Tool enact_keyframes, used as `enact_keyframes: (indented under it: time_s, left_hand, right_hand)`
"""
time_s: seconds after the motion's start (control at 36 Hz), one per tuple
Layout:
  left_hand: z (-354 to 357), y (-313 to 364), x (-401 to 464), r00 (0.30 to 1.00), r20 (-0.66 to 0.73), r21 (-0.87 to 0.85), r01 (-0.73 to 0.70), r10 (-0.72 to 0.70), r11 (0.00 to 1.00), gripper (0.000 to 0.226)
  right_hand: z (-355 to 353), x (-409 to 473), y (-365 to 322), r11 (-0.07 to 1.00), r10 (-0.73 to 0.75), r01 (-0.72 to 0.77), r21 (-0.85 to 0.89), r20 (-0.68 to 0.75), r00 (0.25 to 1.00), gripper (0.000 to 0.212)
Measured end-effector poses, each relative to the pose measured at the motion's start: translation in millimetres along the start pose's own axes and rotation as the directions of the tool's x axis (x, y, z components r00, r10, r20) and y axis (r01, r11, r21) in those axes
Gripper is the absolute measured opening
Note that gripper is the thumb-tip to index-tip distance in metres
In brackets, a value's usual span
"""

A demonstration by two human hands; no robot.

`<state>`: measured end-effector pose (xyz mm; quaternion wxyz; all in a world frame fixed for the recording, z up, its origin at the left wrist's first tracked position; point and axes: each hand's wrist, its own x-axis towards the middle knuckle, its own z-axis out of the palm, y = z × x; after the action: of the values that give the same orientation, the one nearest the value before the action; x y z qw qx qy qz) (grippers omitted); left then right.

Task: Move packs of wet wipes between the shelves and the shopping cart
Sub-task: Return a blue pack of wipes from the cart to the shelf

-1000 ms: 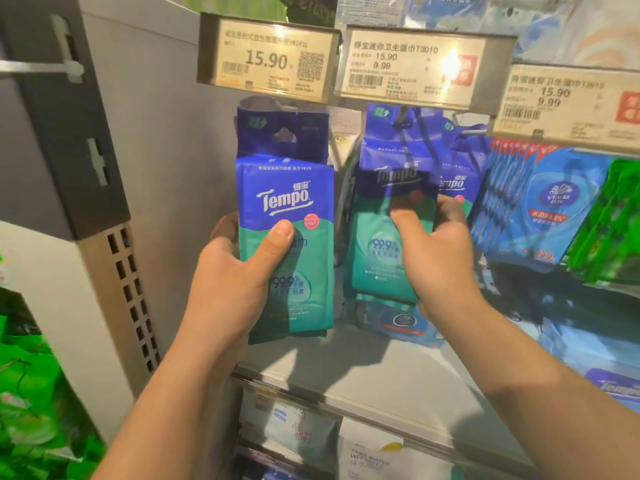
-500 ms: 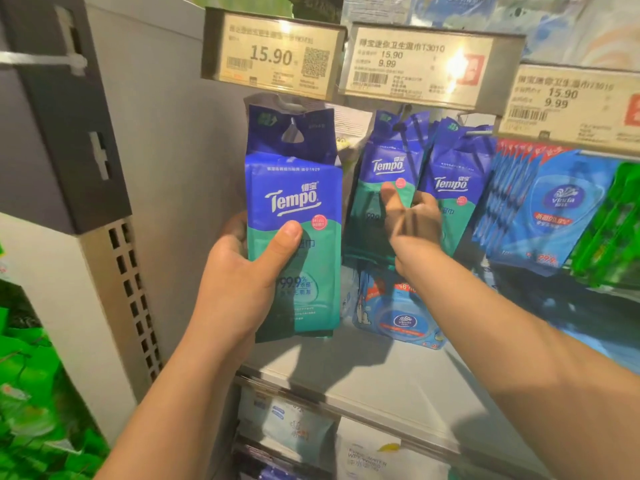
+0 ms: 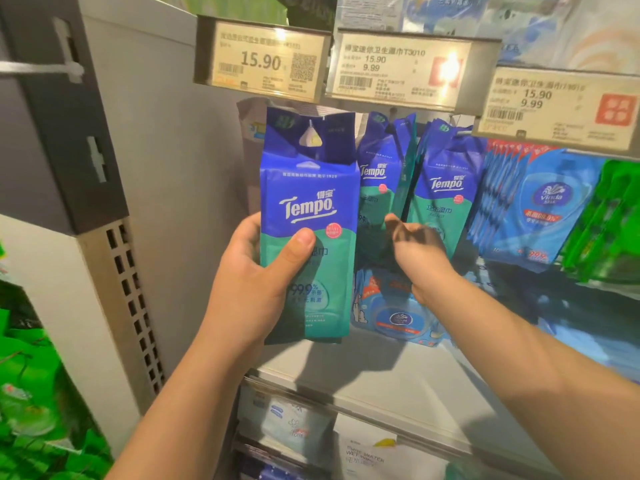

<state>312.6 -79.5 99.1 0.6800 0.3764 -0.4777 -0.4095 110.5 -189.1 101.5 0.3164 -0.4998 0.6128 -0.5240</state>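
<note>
left hand at centre frame grips a blue-green tempo pack upright: thumb pressed across the front, fingers wrapped round the back on its left edge. the pack's top hang hole sits just under the 15.90 price tag, upper centre. right hand right of centre, motion-blurred; fingers look loosely curled with nothing visibly in them, fingertips at the lower part of the hanging tempo packs. cannot tell if they touch or just hover in front. those packs hang from pegs in two bunches, below the 9.99 price tag. below them a light-blue round-lid pack leans on the grey shelf. further right, a row of blue vinda packs, then green packs at the right edge. no cart in frame.
</note>
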Motion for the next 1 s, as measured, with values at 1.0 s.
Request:
enact_keyframes:
  time_s: [1.0]
  left_hand:
    - [29.5,18.0,-6.6,0.951,0.272,-0.096,-0.125,0.147,0.987,0.036]
  right_hand:
    - [-28.9,-126.4,-22.5,0.856,-0.516,0.486,0.174,0.273,0.812,0.051]
